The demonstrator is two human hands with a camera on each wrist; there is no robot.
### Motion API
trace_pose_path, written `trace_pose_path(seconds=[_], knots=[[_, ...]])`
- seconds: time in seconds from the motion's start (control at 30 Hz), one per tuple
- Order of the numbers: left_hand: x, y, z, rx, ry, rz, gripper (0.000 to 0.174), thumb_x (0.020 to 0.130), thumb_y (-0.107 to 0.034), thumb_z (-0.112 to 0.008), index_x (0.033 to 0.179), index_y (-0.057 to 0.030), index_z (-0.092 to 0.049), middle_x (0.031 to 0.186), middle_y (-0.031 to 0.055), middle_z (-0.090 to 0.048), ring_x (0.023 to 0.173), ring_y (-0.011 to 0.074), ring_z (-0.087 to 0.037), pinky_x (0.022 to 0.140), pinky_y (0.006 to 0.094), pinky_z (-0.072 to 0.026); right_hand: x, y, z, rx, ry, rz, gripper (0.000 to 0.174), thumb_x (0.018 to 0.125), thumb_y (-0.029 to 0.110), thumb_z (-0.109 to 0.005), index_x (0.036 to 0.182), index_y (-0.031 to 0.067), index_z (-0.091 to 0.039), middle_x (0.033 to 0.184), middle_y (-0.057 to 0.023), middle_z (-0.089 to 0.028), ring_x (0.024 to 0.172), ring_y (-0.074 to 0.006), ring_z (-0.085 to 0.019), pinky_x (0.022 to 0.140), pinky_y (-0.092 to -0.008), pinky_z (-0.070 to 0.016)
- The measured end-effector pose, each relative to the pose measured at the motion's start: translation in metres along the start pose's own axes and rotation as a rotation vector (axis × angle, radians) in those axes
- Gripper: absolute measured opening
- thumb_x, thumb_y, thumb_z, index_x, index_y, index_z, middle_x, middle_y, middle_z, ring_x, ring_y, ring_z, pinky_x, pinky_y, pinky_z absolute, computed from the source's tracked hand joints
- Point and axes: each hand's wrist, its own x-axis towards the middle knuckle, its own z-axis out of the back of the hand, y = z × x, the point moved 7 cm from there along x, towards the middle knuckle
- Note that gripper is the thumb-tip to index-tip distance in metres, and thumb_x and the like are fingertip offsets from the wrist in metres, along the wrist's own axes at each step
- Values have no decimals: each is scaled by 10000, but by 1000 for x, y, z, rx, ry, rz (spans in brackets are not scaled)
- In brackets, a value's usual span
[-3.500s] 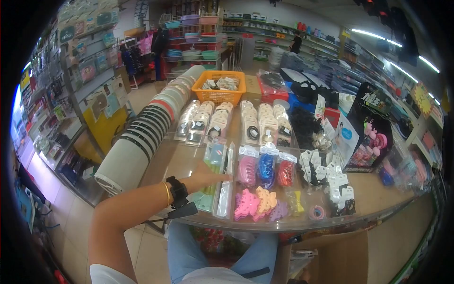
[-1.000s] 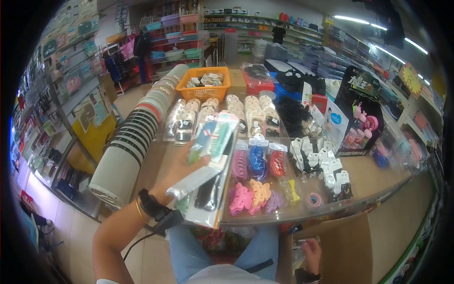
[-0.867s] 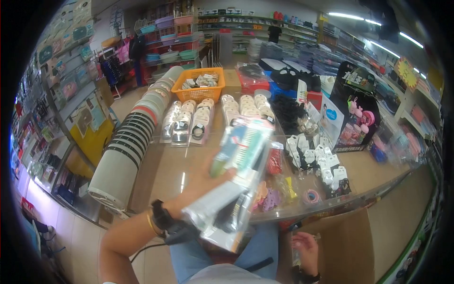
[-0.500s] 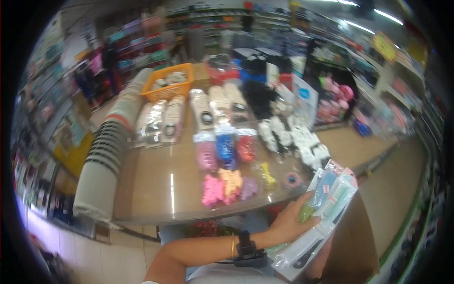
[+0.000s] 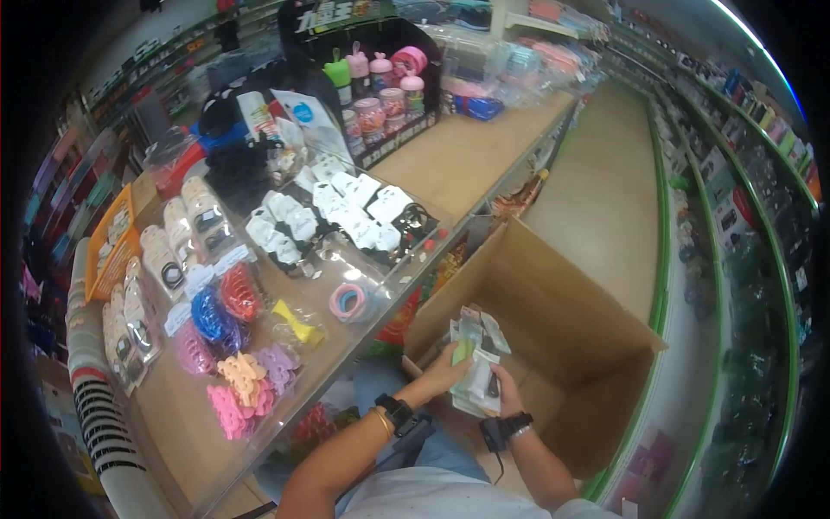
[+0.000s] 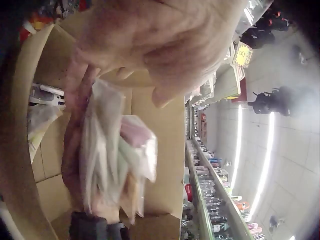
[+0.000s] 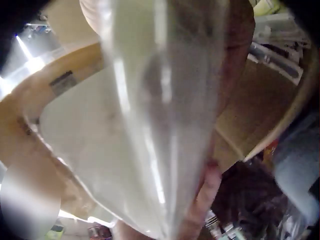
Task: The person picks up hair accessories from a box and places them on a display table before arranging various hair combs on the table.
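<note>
Gripped in both hands over an open cardboard box (image 5: 562,285), right of the desk (image 5: 173,424): a bundle of bagged combs (image 5: 477,368). Clasped along its left edge by the left hand (image 5: 443,372), fingers curled round the clear packets. Backed from the near side by the right hand (image 5: 504,396), fingers wrapped behind the stack. Fanned slightly at the far end, with a green comb and a black one showing through the plastic. Shown close up from the left wrist as a sheaf of clear sleeves with pink and pale green inside, brown box walls behind. Blurred to a glossy white sheet from the right wrist.

Worn on both wrists: black straps (image 5: 396,408), plus a gold bangle (image 5: 383,422) on the left. Laid out on the glass-topped desk to the left: pink, peach and purple hair claws (image 5: 246,389), a yellow bow clip (image 5: 296,322), a ring of pink hair ties (image 5: 348,301), blue and red bagged clips (image 5: 212,316), and rows of white carded hair ties (image 5: 346,208). Stood at the far end: a black display stand (image 5: 380,52) with pink-lidded jars (image 5: 380,108). Parked at the far left: an orange basket (image 5: 108,246).
</note>
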Motion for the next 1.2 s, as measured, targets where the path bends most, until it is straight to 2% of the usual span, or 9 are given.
trace_pose_path(seconds=[0.1, 0.17, 0.33, 0.47, 0.7, 0.83, 0.9, 1.0, 1.2], knots=[[-22, -14, 7, -132, 184, 149, 461, 874, -216, -521, 1247, 4, -364, 1066, 142, -563, 972, 169, -534, 785, 267, -439, 44, -8, 44, -41, -93, 29, 352, 821, 225, -550, 1099, 14, -504, 961, -110, -612, 852, -231, -601, 793, -378, -492], [-26, 13, 29, -21, 78, -23, 446, 852, -214, -560, 1205, 15, -410, 1026, 138, -565, 939, 175, -550, 780, 268, -447, 69, -17, 72, -130, -160, 5, 363, 808, 275, -557, 1085, 43, -517, 968, -97, -595, 889, -231, -572, 825, -365, -456], [-101, 35, 91, -137, -70, 127, 382, 870, -221, -525, 1197, -43, -436, 1075, 105, -551, 971, 167, -537, 819, 291, -425, 92, -33, 115, -106, -218, -37, 307, 839, 233, -534, 1072, 37, -492, 963, -110, -578, 886, -275, -575, 791, -409, -475], [-173, 61, 129, -176, -233, 190, 330, 894, -209, -471, 1188, -61, -440, 1081, 102, -555, 961, 172, -546, 804, 294, -429, 50, -14, 98, -712, -444, -153, 495, 814, 249, -550, 1207, -10, -399, 969, -136, -571, 858, -243, -563, 758, -347, -463], [-275, 125, 174, -271, -549, 265, 368, 882, -292, -484, 1169, -64, -462, 1064, 96, -566, 922, 173, -561, 778, 297, -441, -15, -26, 45, -1426, -12, 5, 806, 666, 382, -678, 1264, -41, -342, 1058, -215, -553, 984, -277, -539, 848, -323, -418], [-298, 164, 194, -411, -664, 243, 391, 871, -304, -505, 1163, -46, -469, 1053, 104, -574, 883, 175, -575, 762, 292, -444, -24, -68, 18, -1673, 221, 152, 674, 673, 343, -657, 1187, -36, -442, 984, -246, -579, 933, -307, -569, 810, -342, -444], [-298, 172, 199, -468, -682, 174, 400, 869, -306, -508, 1158, -31, -469, 1045, 106, -578, 879, 180, -580, 754, 290, -447, -12, -57, 29, -2038, -180, 60, 500, 673, 278, -627, 1082, 2, -543, 891, -241, -599, 851, -337, -590, 751, -372, -466], [-300, 249, 212, -280, -688, 82, 419, 869, -312, -511, 1142, 2, -467, 1022, 112, -586, 887, 200, -592, 745, 291, -458, -15, -51, 14, -2051, -46, 258, 334, 692, 272, -574, 912, 25, -621, 756, -201, -611, 748, -356, -597, 669, -391, -464], [-309, 336, 204, -792, -790, -22, 379, 888, -296, -476, 1153, -27, -452, 1070, 123, -554, 895, 223, -592, 775, 308, -463, 9, -47, 42, -2284, -23, 135, 452, 651, 318, -634, 1023, 63, -597, 842, -201, -617, 788, -328, -603, 708, -392, -470]])
